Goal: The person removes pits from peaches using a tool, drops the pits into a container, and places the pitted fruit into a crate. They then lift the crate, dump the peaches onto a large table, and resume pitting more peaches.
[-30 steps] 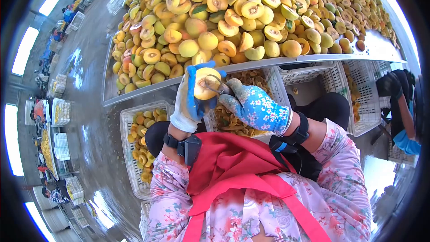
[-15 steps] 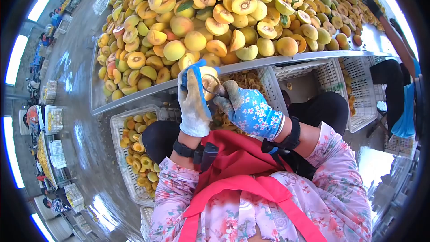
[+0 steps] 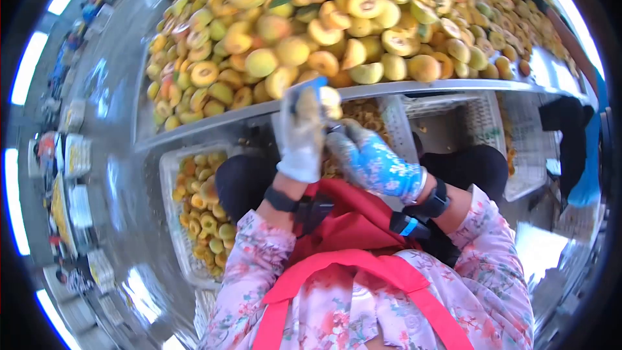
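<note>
My left hand, in a white and blue glove, is wrapped round a yellow peach half just below the table's metal edge. Against the fruit's lower side, my right hand, in a blue flowered glove, grips a small dark tool; motion blur hides its shape. Beyond my hands, a large heap of halved yellow peaches covers the metal table.
A white crate of peach halves stands below the table at left. More crates are under the table at right. Another person's arm reaches the heap at far right. Other workers sit at far left.
Both hands have shifted right in the view, still close together with the peach half. The far-right person's hand has drawn slightly toward the edge of view. The picture is more blurred.
</note>
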The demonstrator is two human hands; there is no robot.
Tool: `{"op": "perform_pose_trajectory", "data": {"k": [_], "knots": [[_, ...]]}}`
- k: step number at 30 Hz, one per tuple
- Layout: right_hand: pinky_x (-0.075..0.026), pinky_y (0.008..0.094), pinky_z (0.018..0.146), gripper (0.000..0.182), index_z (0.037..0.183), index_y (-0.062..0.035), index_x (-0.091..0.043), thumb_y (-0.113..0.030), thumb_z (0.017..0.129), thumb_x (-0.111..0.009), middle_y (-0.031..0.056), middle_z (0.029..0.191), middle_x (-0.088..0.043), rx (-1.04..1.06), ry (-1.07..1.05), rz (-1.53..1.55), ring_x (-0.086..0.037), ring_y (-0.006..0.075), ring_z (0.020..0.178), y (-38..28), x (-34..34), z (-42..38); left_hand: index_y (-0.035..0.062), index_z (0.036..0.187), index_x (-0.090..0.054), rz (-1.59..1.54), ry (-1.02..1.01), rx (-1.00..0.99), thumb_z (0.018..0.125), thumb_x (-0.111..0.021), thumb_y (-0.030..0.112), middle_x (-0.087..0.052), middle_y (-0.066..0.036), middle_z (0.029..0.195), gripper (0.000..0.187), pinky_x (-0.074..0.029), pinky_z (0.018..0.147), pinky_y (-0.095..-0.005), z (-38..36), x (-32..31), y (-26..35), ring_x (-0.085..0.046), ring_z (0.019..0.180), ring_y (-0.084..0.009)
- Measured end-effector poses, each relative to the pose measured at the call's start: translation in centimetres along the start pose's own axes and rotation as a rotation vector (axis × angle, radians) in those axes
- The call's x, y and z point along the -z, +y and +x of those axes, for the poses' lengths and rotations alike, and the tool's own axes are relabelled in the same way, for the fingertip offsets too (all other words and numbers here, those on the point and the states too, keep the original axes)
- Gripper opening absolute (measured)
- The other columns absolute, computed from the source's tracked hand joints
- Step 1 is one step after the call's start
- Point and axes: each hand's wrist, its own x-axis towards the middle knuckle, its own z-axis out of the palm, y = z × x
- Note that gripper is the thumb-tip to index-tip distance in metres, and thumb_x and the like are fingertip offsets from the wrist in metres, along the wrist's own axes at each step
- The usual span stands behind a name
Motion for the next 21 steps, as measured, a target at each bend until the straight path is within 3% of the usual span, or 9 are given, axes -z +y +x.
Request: {"op": "perform_pose_trajectory", "data": {"k": [2, 3, 4, 8, 12, 16, 17, 18, 21], "knots": [[-0.046, 0.0307, 0.058, 0.021, 0.108, -0.0056, -0.055, -0.024, 0.099, -0.050, 0.0043, 0.077, -0.059, -0.036, -0.024, 0.243, -0.058, 0.0160, 0.068, 0.9, -0.1, -0.3, 0.0039, 0.109, -0.058, 0.222, 0.118, -0.058, 0.100, -0.052, 0.026, -0.062, -0.005, 0.089, 0.024, -0.049, 0.063, -0.0268, -0.5, -2.0, 0.9, -0.057, 0.073, -0.0122], [-0.035, 0.0240, 0.044, 0.019, 0.103, -0.0119, -0.053, -0.031, 0.099, -0.051, -0.0045, 0.067, -0.048, -0.304, -0.101, 0.356, -0.045, 0.0072, 0.052, -2.9, 0.6, -1.3, 0.0034, 0.109, -0.058, 0.333, 0.182, -0.076, 0.100, -0.052, 0.025, -0.061, -0.004, 0.089, 0.024, -0.048, 0.066, -0.0283, -0.5, -2.9, 1.3, -0.056, 0.075, -0.0128], [-0.019, 0.0222, 0.035, 0.026, 0.096, -0.0172, -0.048, -0.042, 0.101, -0.045, -0.0079, 0.054, -0.032, -0.395, -0.138, 0.472, -0.026, 0.0040, 0.037, -3.4, 0.5, -1.5, 0.0043, 0.109, -0.059, -0.004, 0.081, -0.013, 0.099, -0.055, 0.025, -0.062, -0.005, 0.084, 0.024, -0.048, 0.062, -0.0267, 0.1, -2.0, -0.1, -0.056, 0.069, -0.0110], [-0.022, 0.0211, 0.035, 0.029, 0.095, -0.0172, -0.049, -0.045, 0.100, -0.046, -0.0080, 0.054, -0.034, -0.321, -0.085, 0.241, -0.028, 0.0041, 0.037, -2.8, 0.4, -1.5, 0.0034, 0.106, -0.057, 0.049, 0.169, -0.018, 0.098, -0.057, 0.025, -0.061, -0.005, 0.079, 0.023, -0.047, 0.057, -0.0254, 0.3, -2.2, -0.9, -0.055, 0.064, -0.0102], [-0.019, 0.0217, 0.033, 0.031, 0.094, -0.0166, -0.052, -0.047, 0.099, -0.045, -0.0086, 0.052, -0.033, -0.526, -0.353, 0.780, -0.023, 0.0039, 0.035, -2.3, 1.1, -1.5, 0.0027, 0.111, -0.056, -0.065, 0.060, -0.207, 0.097, -0.058, 0.025, -0.061, -0.006, 0.082, 0.026, -0.048, 0.059, -0.0260, -0.5, -2.3, -0.4, -0.055, 0.065, -0.0119], [-0.017, 0.0207, 0.030, 0.035, 0.093, -0.0165, -0.054, -0.048, 0.101, -0.040, -0.0098, 0.050, -0.033, -0.559, -0.578, 0.991, -0.022, 0.0035, 0.032, -3.0, 1.5, -1.1, 0.0033, 0.108, -0.057, -0.081, 0.065, -0.079, 0.098, -0.056, 0.021, -0.059, -0.003, 0.082, 0.020, -0.049, 0.062, -0.0242, -0.9, -2.4, 1.3, -0.057, 0.071, -0.0093], [-0.017, 0.0208, 0.030, 0.036, 0.093, -0.0161, -0.053, -0.048, 0.101, -0.038, -0.0100, 0.050, -0.032, -0.581, -0.634, 1.027, -0.022, 0.0033, 0.031, -2.8, 1.6, -1.0, 0.0031, 0.110, -0.058, -0.107, -0.060, -0.070, 0.099, -0.055, 0.026, -0.060, -0.004, 0.083, 0.025, -0.050, 0.061, -0.0250, -0.5, -1.8, 1.0, -0.058, 0.070, -0.0096], [-0.017, 0.0208, 0.030, 0.036, 0.093, -0.0157, -0.052, -0.047, 0.102, -0.037, -0.0101, 0.049, -0.031, -0.598, -0.685, 1.062, -0.021, 0.0031, 0.031, -2.7, 1.8, -0.9, 0.0004, 0.114, -0.056, 0.007, -0.054, -0.046, 0.099, -0.051, 0.034, -0.062, -0.007, 0.088, 0.037, -0.048, 0.068, -0.0277, -1.2, -2.1, 1.9, -0.057, 0.073, -0.0132], [-0.018, 0.0214, 0.031, 0.036, 0.091, -0.0146, -0.051, -0.046, 0.102, -0.037, -0.0103, 0.050, -0.030, -0.567, -0.655, 1.044, -0.019, 0.0030, 0.033, -2.6, 1.8, -1.4, 0.0021, 0.115, -0.056, 0.525, -0.080, -0.364, 0.086, -0.060, 0.033, -0.063, -0.007, 0.095, 0.042, -0.048, 0.072, -0.0303, -1.4, -1.2, 1.0, -0.060, 0.080, -0.0194]]}}
